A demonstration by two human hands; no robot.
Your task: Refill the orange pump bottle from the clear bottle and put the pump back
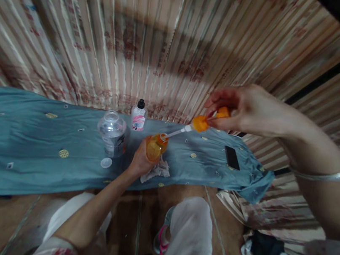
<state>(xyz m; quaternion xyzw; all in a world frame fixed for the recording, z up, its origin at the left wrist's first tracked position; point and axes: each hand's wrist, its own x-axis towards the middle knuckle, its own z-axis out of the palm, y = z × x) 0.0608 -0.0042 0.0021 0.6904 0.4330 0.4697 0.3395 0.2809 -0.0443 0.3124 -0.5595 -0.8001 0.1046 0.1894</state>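
Left hand [139, 162] grips orange bottle [156, 146]; labels unreadable.

My left hand [139, 163] grips an orange bottle [156, 146] over the blue cloth [27, 144]. My right hand [246, 109] lifts its orange pump top [201, 123], the tube's end at the bottle mouth.
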